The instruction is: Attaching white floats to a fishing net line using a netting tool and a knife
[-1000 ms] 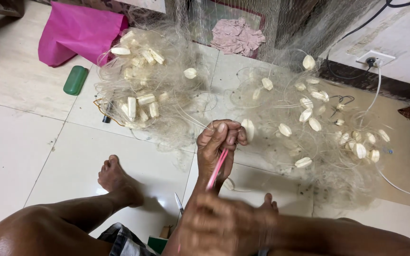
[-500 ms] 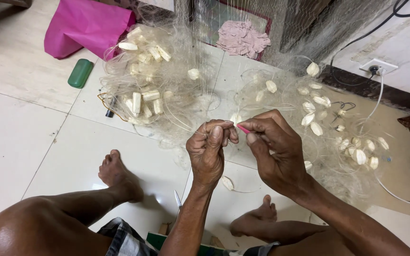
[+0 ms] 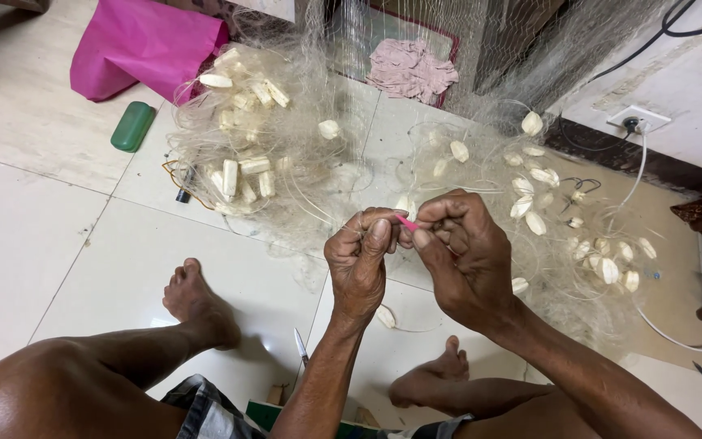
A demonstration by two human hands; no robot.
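Both hands [image 3: 416, 260] raised together, fingers [image 3: 379, 232] pinched tip-to-tip.

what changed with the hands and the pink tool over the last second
The right hand rose from low by the lap to meet the left hand and now pinches the pink needle, which went from hanging long and slanted to nearly hidden between the fingertips. The net with white floats, green case and magenta bag stayed put.
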